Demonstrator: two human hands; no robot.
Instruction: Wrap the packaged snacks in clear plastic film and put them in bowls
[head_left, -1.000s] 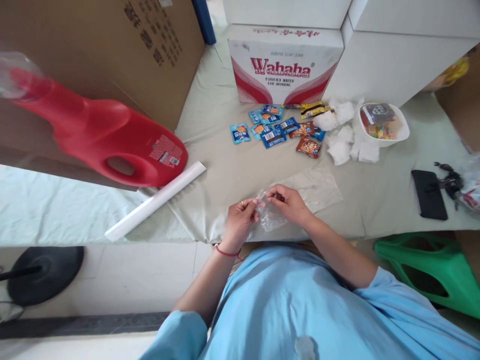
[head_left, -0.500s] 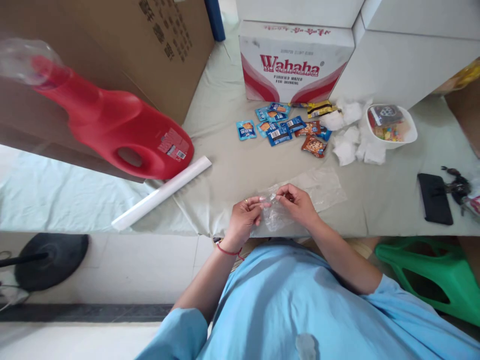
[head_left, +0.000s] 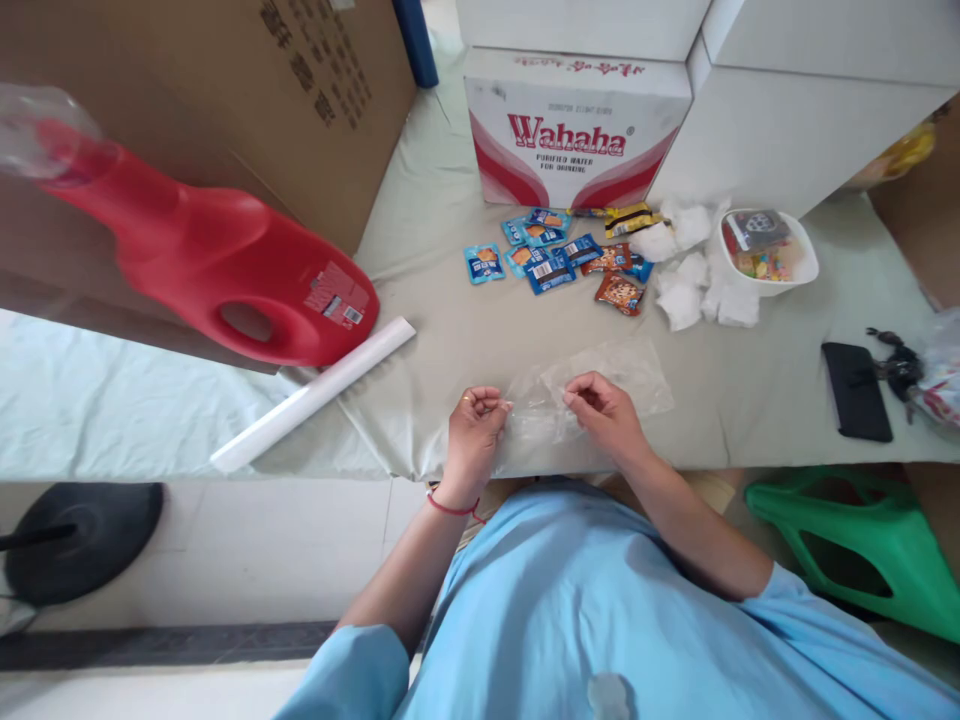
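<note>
A clear plastic bag (head_left: 626, 375) lies partly on the cloth-covered table, its near end raised between my hands. My left hand (head_left: 476, 425) pinches one edge of it between thumb and fingers. On the other side, my right hand (head_left: 602, 410) pinches the bag too. Beyond them is a spread of small snack packets: light blue ones (head_left: 484, 263), dark blue ones (head_left: 550, 271), brown ones (head_left: 621, 293) and a yellow one (head_left: 632, 220). White wrapped pieces (head_left: 681, 290) lie beside these, against a white tub (head_left: 804, 270) with packets inside.
A red jug (head_left: 247, 270) leans at the left by a large cardboard box (head_left: 300, 130), with a white roll (head_left: 315, 395) before it. A Wahaha carton (head_left: 577, 135) stands at the back. A black phone (head_left: 857, 392) lies right, above a green stool (head_left: 862, 540).
My hands have moved apart, the left one going leftward, and the bag's near end is now stretched between them. The whole view has shifted slightly.
</note>
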